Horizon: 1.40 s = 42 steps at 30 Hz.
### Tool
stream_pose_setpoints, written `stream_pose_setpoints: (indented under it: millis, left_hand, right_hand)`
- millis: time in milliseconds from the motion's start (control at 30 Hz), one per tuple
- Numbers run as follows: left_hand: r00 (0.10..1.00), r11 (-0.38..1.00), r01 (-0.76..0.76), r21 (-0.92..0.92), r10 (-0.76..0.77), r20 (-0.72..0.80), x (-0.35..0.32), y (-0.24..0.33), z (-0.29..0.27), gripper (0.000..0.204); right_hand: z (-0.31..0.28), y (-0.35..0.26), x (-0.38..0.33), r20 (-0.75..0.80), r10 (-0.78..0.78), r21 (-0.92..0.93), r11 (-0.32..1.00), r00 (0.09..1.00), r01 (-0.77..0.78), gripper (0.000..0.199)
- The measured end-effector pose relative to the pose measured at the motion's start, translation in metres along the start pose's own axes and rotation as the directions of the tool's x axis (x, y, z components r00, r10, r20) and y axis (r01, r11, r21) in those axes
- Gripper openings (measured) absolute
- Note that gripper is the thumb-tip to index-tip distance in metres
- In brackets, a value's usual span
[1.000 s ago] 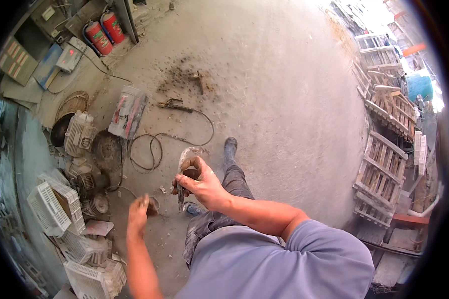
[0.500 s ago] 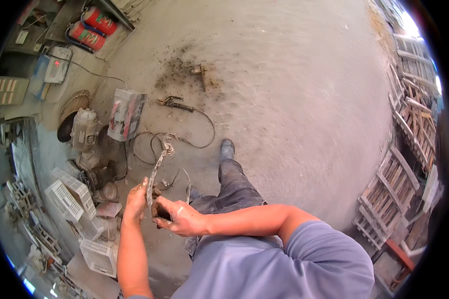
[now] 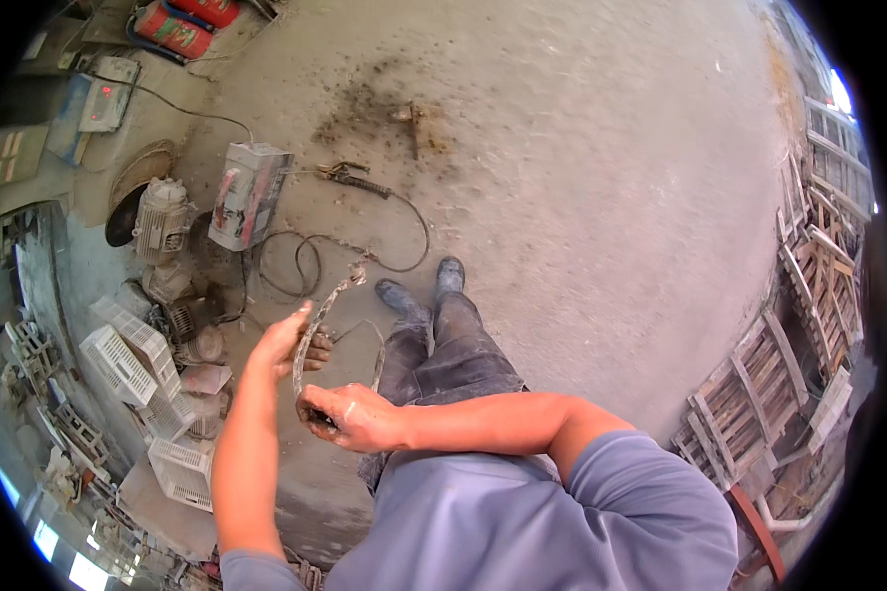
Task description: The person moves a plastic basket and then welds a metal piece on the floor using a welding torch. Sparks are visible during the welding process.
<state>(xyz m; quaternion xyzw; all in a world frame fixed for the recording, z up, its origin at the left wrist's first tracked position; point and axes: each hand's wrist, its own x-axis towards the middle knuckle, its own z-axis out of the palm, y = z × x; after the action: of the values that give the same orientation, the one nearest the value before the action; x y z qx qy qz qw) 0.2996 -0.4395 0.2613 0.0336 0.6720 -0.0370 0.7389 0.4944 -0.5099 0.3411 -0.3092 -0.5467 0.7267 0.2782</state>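
That dusty curved cable (image 3: 299,367) is pinched in the person's right hand (image 3: 357,414), its ragged end at that hand's 12 o'clock. The left hand (image 3: 284,345), at 11 o'clock from the right, is loosely spread, thumb up, the cable crossing in front of its fingers.

Place: a dusty industrial workshop.
Floor (image 3: 601,197): bare, grey and gritty, with a dark stained patch (image 3: 360,113).
Ribbed motor (image 3: 163,222): at left, among dusty machine parts (image 3: 204,345).
Boxy unit (image 3: 251,197): on the floor, near a looped cable (image 3: 428,236) ending in a clamp (image 3: 350,177).
Fire extinguishers (image 3: 172,32): two, red, upper left.
Crates (image 3: 118,364): white plastic, piled at left.
Pallets (image 3: 754,382): wooden, along the right.
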Motion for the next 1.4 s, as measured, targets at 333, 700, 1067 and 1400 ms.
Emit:
stream_pose_setpoints:
  millis: [333,700,1067,1400]
  left_hand:
    - [0.974,0.963,-0.226,0.145,0.224,0.034,-0.001,-0.009,-0.013,0.026]
    - [0.783,0.909,-0.241,0.339,0.388,-0.485,-0.03,-0.127,-0.026,0.03]
    - [0.688,0.991,-0.042,0.129,0.123,-0.715,-0.07,-0.32,-0.07,0.04]
    - [0.477,0.888,0.295,0.354,0.184,-0.86,-0.013,-0.397,-0.089,0.036]
  right_hand:
    - [-0.04,0.045,-0.01,0.347,0.296,-0.328,0.927,0.89,-0.18,0.051]
    - [-0.315,0.324,0.025,-0.313,0.718,-0.619,0.342,0.622,-0.707,0.051]
    - [-0.318,0.561,0.243,-0.353,0.522,-0.869,0.124,0.777,-0.479,0.076]
    - [-0.311,0.593,0.274,-0.366,0.438,-0.791,0.319,0.821,-0.522,0.034]
